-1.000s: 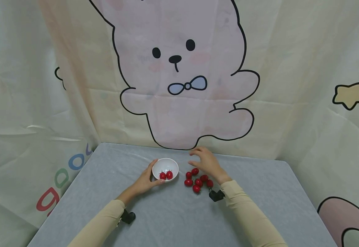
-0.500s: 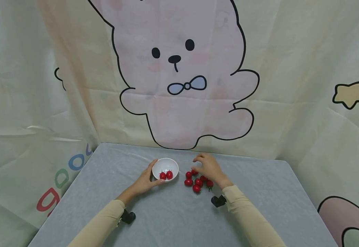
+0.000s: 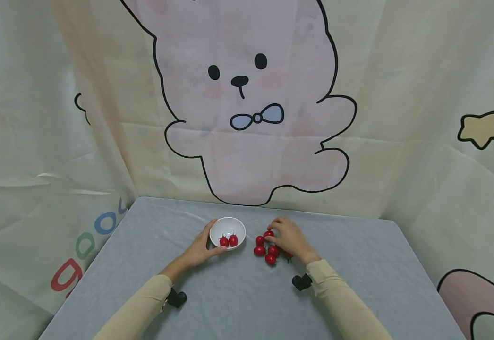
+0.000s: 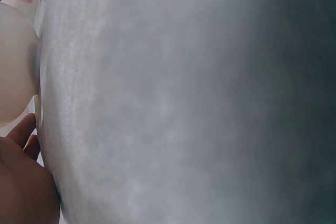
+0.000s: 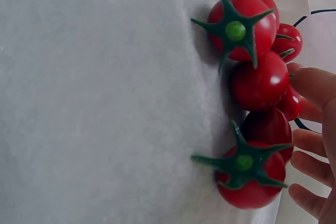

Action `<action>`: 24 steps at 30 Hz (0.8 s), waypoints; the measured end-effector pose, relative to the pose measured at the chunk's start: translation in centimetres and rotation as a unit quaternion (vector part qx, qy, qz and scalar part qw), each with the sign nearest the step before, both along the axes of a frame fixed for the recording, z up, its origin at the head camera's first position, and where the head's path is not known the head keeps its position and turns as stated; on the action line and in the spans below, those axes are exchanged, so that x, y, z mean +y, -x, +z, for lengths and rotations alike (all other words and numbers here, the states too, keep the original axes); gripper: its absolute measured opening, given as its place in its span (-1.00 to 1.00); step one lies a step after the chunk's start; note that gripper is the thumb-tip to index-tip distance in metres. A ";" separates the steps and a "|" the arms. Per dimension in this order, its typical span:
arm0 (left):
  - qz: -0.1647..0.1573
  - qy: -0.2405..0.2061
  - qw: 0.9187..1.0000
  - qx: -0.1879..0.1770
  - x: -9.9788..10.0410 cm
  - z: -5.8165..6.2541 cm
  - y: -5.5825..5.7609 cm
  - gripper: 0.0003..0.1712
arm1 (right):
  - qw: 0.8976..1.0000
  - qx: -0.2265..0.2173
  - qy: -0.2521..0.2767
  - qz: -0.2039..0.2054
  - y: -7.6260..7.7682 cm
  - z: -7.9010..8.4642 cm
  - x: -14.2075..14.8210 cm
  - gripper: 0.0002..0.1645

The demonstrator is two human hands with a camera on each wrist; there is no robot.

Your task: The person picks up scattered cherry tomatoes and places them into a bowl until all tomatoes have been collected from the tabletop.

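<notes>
My left hand (image 3: pixel 200 250) holds a white bowl (image 3: pixel 237 225) by its left side, thumb at the near rim. Two red cherry tomatoes (image 3: pixel 228 241) with green stems lie inside. To the right of the bowl, my right hand (image 3: pixel 291 239) pinches the rearmost cherry tomato (image 3: pixel 268 233) of a loose cluster between thumb and forefinger. The right wrist view shows that tomato (image 5: pixel 290 103) partly behind several others (image 5: pixel 260 82). Part of the cluster's right side is hidden under the hand. Only the bowl's outer wall (image 4: pixel 16 66) shows in the left wrist view.
A grey cloth covers the table (image 3: pixel 230 302). Behind it hangs a cream curtain (image 3: pixel 379 179) printed with a cartoon bear, and more printed cloth encloses both sides. Black wrist cameras (image 3: pixel 175 298) sit at both cuffs.
My right hand has come down toward the near side onto the cluster, and its thumb and forefinger have closed around the rear tomato. The left hand and bowl have stayed put.
</notes>
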State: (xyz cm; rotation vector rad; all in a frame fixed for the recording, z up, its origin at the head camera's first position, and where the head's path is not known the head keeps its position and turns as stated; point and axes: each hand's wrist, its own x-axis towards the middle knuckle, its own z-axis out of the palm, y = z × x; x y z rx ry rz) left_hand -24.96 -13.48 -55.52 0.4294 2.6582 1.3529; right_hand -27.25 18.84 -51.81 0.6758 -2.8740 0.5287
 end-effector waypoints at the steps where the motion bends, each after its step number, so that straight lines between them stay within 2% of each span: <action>1: 0.000 0.000 1.000 -0.002 0.0 0.1 0.0 0.21 | 1.000 -0.002 -0.003 -0.002 0.0 0.0 0.0 -0.58; 11: -0.003 -0.001 1.000 0.011 -0.1 -0.2 0.1 0.21 | 1.000 0.000 -0.008 -0.007 -0.3 0.0 0.2 -0.60; 17: 0.000 0.005 1.000 0.003 -0.1 -0.5 0.3 0.23 | 1.000 -0.004 -0.006 -0.007 -0.1 -0.4 0.2 -0.59; 24: 0.002 0.001 1.000 -0.002 -0.1 -0.3 0.2 0.24 | 1.000 -0.002 -0.008 -0.022 0.1 -0.6 0.5 -0.63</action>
